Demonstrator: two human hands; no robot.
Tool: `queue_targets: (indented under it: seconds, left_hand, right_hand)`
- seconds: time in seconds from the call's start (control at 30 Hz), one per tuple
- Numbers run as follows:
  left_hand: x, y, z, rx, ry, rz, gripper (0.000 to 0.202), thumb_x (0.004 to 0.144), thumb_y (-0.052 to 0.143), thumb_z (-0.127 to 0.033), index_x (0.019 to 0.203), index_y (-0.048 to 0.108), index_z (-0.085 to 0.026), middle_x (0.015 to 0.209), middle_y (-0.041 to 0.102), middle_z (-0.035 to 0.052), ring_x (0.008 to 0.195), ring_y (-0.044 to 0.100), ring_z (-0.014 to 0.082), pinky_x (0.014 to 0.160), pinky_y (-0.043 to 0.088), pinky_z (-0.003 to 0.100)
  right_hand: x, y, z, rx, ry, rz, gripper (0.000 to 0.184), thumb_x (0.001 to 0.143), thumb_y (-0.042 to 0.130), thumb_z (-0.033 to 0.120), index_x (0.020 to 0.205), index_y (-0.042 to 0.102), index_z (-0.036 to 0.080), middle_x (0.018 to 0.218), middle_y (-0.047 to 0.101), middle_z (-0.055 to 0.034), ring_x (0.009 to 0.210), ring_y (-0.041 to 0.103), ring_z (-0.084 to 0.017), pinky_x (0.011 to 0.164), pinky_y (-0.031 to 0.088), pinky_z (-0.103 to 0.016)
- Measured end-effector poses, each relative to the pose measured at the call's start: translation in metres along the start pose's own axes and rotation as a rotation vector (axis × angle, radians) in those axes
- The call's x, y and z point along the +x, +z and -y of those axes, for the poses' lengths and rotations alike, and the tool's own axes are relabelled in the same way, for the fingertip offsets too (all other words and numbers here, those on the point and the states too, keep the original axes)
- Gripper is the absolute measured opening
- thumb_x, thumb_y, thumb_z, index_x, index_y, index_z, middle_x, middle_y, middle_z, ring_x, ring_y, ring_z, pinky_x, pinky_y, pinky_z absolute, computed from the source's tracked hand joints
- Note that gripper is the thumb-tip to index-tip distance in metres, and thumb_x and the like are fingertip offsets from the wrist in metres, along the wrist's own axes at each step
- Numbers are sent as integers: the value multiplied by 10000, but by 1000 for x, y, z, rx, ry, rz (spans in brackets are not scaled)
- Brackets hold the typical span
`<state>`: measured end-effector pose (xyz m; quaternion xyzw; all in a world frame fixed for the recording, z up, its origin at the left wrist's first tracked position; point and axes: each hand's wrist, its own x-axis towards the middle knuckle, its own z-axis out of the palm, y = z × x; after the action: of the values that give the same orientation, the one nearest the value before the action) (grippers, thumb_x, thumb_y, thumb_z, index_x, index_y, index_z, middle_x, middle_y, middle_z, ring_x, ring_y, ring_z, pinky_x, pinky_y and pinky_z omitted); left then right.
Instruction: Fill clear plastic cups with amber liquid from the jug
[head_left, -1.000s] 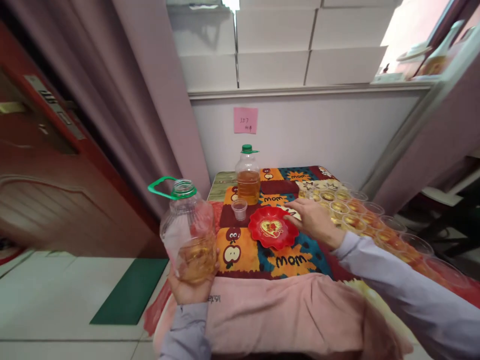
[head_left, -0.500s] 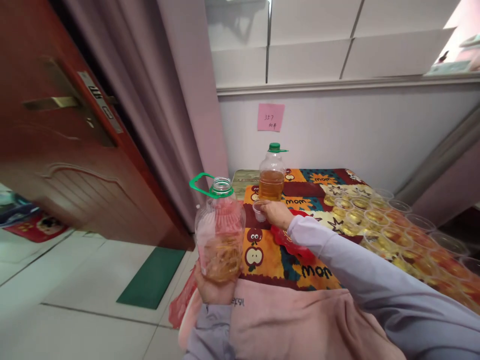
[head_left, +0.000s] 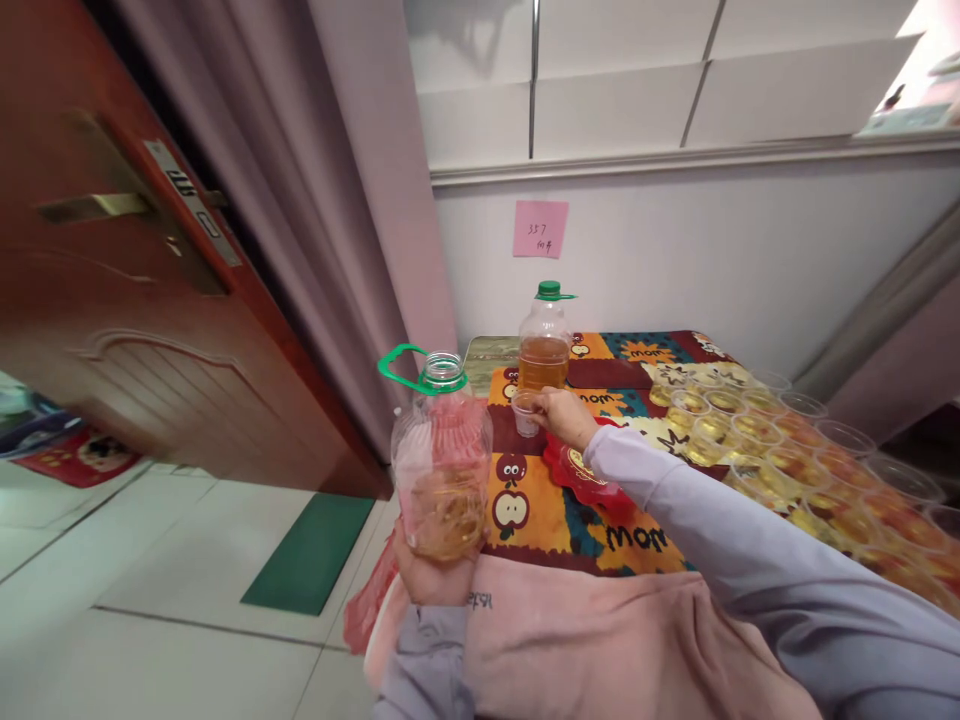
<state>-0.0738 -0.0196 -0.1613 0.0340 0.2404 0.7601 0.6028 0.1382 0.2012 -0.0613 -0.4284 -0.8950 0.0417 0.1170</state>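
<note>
My left hand (head_left: 435, 578) holds a large clear plastic bottle (head_left: 442, 500) from below, by its base. The bottle is uncapped, with a green handle ring round its neck and amber liquid in its lower part. Between the fingers of my right hand (head_left: 566, 415) is a small clear plastic cup (head_left: 526, 415), upright on or just above the patterned cloth. Right behind the cup stands a second bottle (head_left: 544, 365) of amber liquid, closed with a green cap. A red scalloped tray (head_left: 574, 480) lies under my right wrist, partly covered by the sleeve.
Many clear cups (head_left: 757, 430) of yellowish liquid fill the right side of the table, close to my right forearm. The table cloth (head_left: 517, 545) has apple prints. At left are a wooden door (head_left: 247, 400) and a green mat (head_left: 309, 555). A pink note (head_left: 540, 229) is on the wall.
My right hand has shifted slightly right with the small cup, and more of the red tray shows. The bottle in my left hand has hardly moved. The view has tilted slightly.
</note>
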Motion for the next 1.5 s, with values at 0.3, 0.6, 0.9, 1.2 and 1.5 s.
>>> queue_targets:
  seconds: [0.3,0.6,0.9,1.2,1.5]
  left_hand:
    - [4,-7,5,-2,47,-22,663,864,621,-678,1339,747,-233,1295,774,191,1025,778,448,645,656,515]
    - [-1,-1,1,-12,19,-25,589,895,616,-623,1344,742,-262,1285,779,176,1070,773,435,697,658,514]
    - [-1,4,4,9,67,-45,660,828,651,-670,1320,754,-243,1282,777,187,1012,773,473,626,645,525]
    - [0,3,-2,-5,-8,3,609,861,582,-672,1248,775,-244,1326,761,192,1124,743,525,679,652,582]
    - [12,-4,-5,-14,-15,55,686,783,648,-686,1328,716,-275,1422,706,203,1220,700,542,708,646,588]
  right_hand:
    - [10,-9,0,-10,24,9,251,991,570,114,1097,796,133,1127,778,-136,1051,740,-221,911,504,-267]
    - [15,-8,-4,-11,38,24,172,1039,642,233,1058,799,166,1153,788,-135,1040,754,-236,896,524,-286]
    - [10,-10,-10,12,47,-46,206,869,891,322,903,763,166,990,778,-120,875,737,-235,749,495,-288]
    - [-12,-54,-25,140,-58,-430,122,1022,617,187,1050,736,192,1092,742,-113,1024,698,-244,939,520,-344]
    - [-85,-34,-59,250,39,-407,106,959,667,148,881,699,213,920,715,-62,826,673,-208,778,501,-301]
